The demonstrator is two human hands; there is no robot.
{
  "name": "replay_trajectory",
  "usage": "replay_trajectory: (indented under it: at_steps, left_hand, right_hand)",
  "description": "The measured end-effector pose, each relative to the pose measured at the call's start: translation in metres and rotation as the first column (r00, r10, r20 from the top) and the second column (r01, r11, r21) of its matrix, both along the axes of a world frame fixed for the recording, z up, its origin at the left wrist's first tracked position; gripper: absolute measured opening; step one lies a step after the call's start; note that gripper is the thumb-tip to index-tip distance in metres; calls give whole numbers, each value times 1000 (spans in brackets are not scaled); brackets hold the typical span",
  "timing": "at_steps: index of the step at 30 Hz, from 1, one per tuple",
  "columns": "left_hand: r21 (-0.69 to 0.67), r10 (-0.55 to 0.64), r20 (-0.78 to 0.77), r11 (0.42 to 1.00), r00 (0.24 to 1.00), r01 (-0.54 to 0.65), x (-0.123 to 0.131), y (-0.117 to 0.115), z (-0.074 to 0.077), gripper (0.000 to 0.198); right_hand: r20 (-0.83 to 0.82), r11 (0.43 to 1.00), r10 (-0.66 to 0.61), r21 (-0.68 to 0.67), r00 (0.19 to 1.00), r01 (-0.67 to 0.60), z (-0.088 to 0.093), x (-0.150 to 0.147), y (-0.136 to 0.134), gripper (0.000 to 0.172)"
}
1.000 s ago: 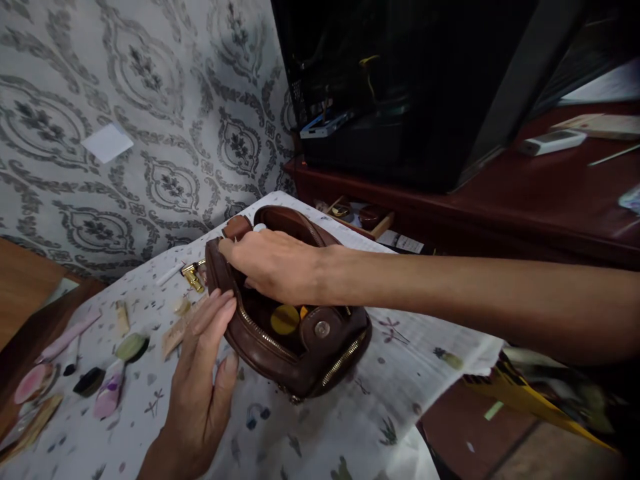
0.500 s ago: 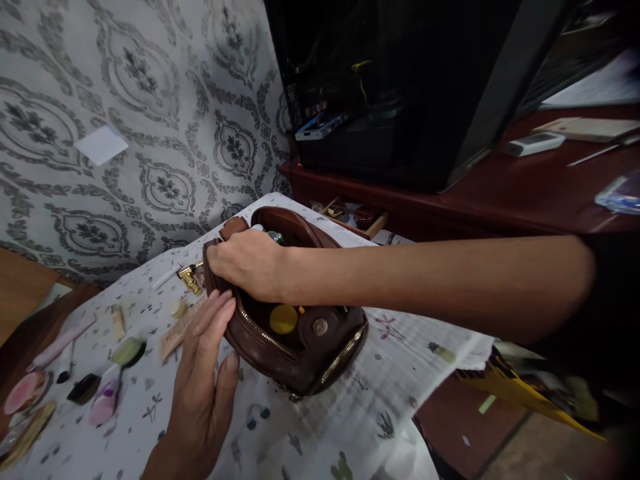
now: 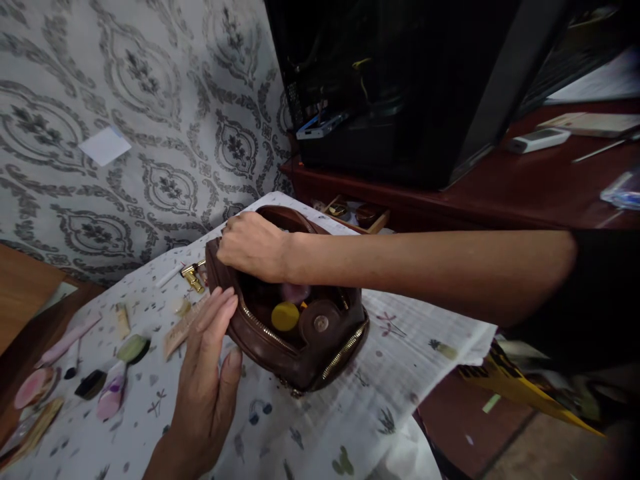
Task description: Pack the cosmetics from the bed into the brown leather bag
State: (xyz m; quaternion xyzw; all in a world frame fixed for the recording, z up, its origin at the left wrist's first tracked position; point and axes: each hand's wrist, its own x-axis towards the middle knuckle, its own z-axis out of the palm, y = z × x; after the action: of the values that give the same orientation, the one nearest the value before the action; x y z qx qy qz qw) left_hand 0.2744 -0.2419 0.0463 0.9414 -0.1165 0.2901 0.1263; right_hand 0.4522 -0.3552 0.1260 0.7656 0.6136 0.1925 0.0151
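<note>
A brown leather pouch (image 3: 320,353) with gold zippers lies unzipped on a white printed cloth (image 3: 320,427). Inside it show a yellow round lid (image 3: 285,316) and a pinkish item. My right hand (image 3: 253,245) reaches across over the pouch's far-left end, fingers curled closed at the rim; what they grip is hidden. My left hand (image 3: 207,373) rests flat against the pouch's near-left side, fingers straight and together, steadying it.
Small cosmetics lie on the cloth at the left: a gold clip (image 3: 193,277), a green round compact (image 3: 131,348), a black piece (image 3: 90,385), a pink tube (image 3: 67,339). A dark red shelf (image 3: 500,193) with a black unit stands behind. Patterned wallpaper rises at the back left.
My right hand has drawn back and risen to the pouch's far rim, uncovering more of the inside, including the pinkish item. My left hand has stayed against the pouch.
</note>
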Motion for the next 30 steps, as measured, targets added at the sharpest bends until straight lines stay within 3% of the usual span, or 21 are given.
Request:
replay_trajectory:
  at_steps: [16, 25, 30]
  left_hand:
    - [22, 21, 7, 1000, 1000, -22, 0, 0, 0, 58]
    - [46, 29, -12, 999, 1000, -29, 1, -1, 4, 57]
    - [69, 55, -24, 996, 998, -53, -1, -2, 5, 57]
  right_hand:
    - [-60, 998, -65, -8, 996, 65, 2, 7, 0, 23]
    - [-241, 987, -120, 75, 963, 142, 0, 12, 1, 31]
    - [-281, 982, -159, 51, 947, 180, 2, 13, 2, 33]
